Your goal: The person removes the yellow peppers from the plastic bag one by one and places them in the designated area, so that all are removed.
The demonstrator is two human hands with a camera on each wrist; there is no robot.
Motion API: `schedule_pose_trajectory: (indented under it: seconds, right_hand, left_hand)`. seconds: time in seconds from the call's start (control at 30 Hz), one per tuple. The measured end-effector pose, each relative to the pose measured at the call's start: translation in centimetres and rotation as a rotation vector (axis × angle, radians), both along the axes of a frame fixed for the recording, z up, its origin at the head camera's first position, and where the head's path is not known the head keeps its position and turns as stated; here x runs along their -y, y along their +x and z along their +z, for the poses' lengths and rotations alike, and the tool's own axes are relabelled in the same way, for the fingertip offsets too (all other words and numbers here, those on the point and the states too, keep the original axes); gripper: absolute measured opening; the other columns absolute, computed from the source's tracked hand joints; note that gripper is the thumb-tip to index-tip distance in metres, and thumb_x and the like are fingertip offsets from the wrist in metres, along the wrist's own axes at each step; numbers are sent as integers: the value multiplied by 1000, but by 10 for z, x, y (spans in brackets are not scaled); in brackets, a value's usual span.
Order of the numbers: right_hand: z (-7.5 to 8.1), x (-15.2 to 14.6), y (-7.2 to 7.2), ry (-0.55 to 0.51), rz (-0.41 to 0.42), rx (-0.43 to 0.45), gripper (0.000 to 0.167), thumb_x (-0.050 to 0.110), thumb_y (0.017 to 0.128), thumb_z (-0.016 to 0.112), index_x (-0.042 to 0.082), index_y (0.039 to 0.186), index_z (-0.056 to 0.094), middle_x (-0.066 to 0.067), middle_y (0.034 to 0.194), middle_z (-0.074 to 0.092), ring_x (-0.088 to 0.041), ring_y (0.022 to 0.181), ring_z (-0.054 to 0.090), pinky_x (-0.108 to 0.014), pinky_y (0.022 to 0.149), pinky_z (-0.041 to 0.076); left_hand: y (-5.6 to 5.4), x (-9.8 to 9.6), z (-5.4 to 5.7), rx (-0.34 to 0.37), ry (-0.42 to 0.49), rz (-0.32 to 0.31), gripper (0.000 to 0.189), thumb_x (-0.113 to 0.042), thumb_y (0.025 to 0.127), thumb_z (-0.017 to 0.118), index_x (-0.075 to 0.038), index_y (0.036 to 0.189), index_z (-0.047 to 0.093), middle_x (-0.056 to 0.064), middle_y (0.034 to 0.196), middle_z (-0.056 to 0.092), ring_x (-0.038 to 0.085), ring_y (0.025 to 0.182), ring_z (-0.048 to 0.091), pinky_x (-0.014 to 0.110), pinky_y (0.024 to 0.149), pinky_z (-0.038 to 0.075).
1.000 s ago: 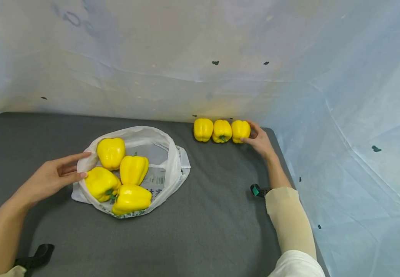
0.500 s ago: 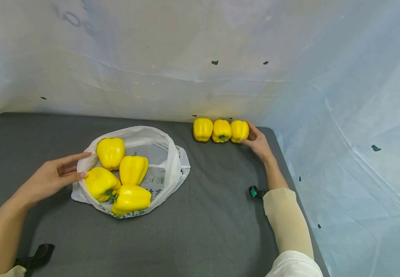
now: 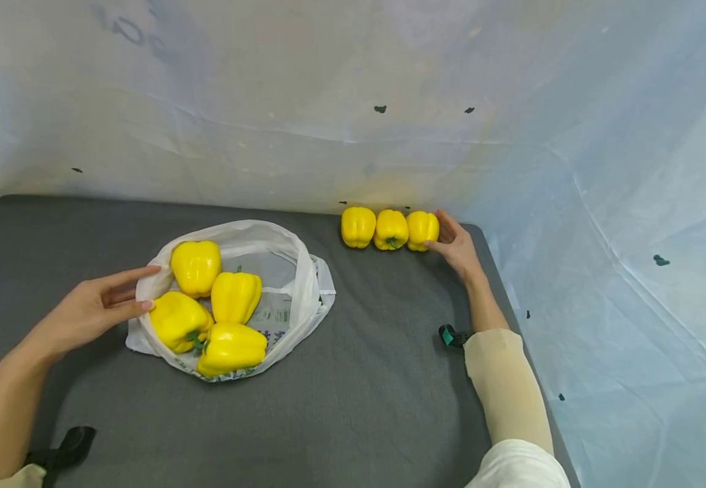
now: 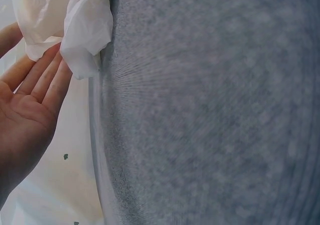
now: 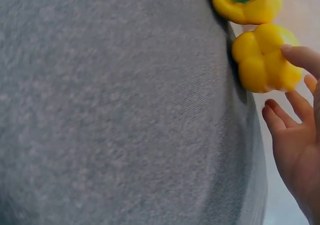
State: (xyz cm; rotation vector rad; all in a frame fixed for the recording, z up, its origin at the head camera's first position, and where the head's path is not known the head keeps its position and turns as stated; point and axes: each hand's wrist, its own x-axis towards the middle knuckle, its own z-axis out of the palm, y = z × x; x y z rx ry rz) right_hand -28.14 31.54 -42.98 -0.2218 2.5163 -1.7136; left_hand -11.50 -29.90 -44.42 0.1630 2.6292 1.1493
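My left hand [image 3: 93,308] touches the left rim of a white plastic bag [image 3: 312,291], its fingers fairly straight. Those fingers [image 4: 47,80] reach behind the bag's loose edge in the left wrist view. Several yellow bell peppers [image 3: 235,298] lie inside the open-mouthed bag. At the far right, my right hand [image 3: 459,251] holds the end pepper [image 3: 422,230] of a row of three between thumb and index finger. In the right wrist view that pepper [image 5: 267,60] shows its lobed bottom, the thumb on its side and the other fingers apart from it.
The other two peppers of the row, the middle one [image 3: 391,230] and the left one [image 3: 358,227], stand by the table's back edge. A plastic sheet wall [image 3: 267,102] rises behind the grey table [image 3: 353,379], and another sheet [image 3: 645,271] hangs along its right side.
The right hand and the end pepper have shifted slightly left, close against the middle pepper. The left hand and the bag have kept their places.
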Motion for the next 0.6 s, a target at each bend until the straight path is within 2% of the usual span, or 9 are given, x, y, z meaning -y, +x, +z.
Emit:
schedule_pose_trajectory:
  seconds: [0.1,0.33,0.5,0.6]
  right_hand:
    - [3,1,-1,-35,-3,-37,81,-4,88,70,0,155,26,-20,161,26,-36,146,28,-51,117,26]
    - [9,7,4,-69,-17,-105,76,-4,87,71,-2,153,32,-22,159,29,-37,146,27,-50,117,24]
    - [16,18,10,-88,-27,-203,71,-5,86,73,-6,148,39,-24,155,35,-36,145,31,-48,118,25]
    - [20,25,15,-71,-33,-249,68,-5,86,73,-6,146,42,-25,153,39,-34,143,34,-47,118,26]
  left_hand:
    - [0,0,1,6,0,0,71,-37,96,67,-10,154,36,34,149,37,51,123,51,25,75,55]
    - [-2,0,2,13,4,-4,72,-38,96,66,-10,154,36,34,150,35,53,123,50,39,78,57]
    - [-2,1,1,12,1,-2,71,-38,96,66,-11,154,36,33,151,35,53,123,50,40,78,57]
    - [-1,1,0,13,5,0,72,-39,96,66,-11,155,35,34,150,35,54,124,49,50,81,57]
